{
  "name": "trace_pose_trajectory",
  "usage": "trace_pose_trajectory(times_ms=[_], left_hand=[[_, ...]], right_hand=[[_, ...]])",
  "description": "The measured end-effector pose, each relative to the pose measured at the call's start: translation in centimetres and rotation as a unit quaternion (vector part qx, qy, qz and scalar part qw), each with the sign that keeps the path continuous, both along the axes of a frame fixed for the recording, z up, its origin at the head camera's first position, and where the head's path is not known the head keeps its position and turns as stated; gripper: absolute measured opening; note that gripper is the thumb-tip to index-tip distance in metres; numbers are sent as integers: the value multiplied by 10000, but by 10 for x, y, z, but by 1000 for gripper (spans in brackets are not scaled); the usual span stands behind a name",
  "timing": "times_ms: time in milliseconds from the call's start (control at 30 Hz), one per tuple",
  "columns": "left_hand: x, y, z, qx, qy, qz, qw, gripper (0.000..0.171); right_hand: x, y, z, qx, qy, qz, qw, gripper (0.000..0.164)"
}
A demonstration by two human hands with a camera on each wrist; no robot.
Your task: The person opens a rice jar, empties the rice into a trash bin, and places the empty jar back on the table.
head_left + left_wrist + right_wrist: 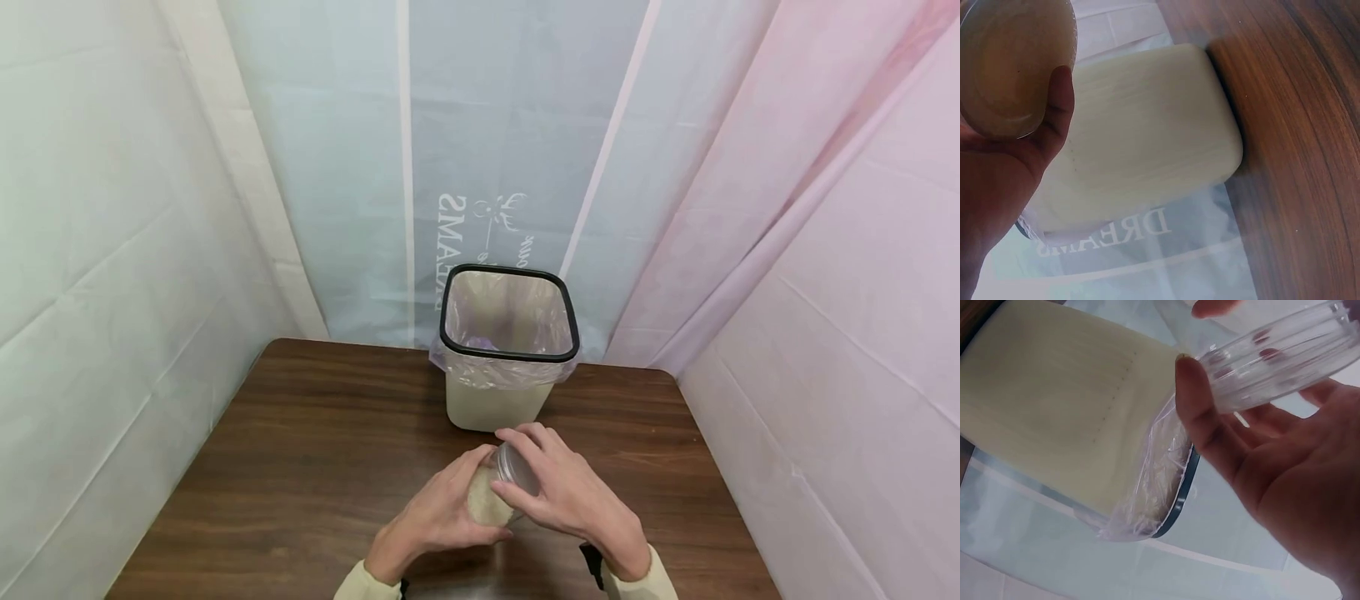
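Observation:
My left hand [442,504] grips a clear rounded jar [487,497] with pale contents, too blurred to tell their kind. Its translucent round base [1016,62] fills the upper left corner of the left wrist view. My right hand [566,487] holds what looks like the jar's clear lid [519,468], with fingers and thumb curled about its edge. Close up, the lid [1285,359] has ringed, see-through sides. Lid and jar lie side by side; whether they are joined I cannot tell. Both hands are low over the table, just in front of the bin.
A cream bin [495,404] with a black rim and a thin clear bag folded over it stands at the back of the dark wood table [322,458]. Something purple shows inside. Pale curtains [337,167] hang behind and at both sides.

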State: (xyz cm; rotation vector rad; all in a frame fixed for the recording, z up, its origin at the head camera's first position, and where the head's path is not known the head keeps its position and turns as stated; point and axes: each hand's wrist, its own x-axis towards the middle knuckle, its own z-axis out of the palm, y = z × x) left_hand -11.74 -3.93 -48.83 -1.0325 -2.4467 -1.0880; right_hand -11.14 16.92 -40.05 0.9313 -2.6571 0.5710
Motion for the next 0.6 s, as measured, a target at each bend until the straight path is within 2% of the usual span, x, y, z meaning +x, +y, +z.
trace_pose_trajectory(times_ms=[133, 367, 600], left_hand=[[-1, -1, 2, 57, 47, -32, 10000, 100], [-3, -3, 5, 60, -148, -72, 9998, 96], [-5, -6, 5, 212, -80, -103, 9997, 97]], right_hand=[[-2, 2, 2, -83, 87, 239, 9996, 54], [-6, 8, 0, -180, 399, 423, 9981, 56], [-12, 14, -1, -362, 375, 546, 9971, 58]])
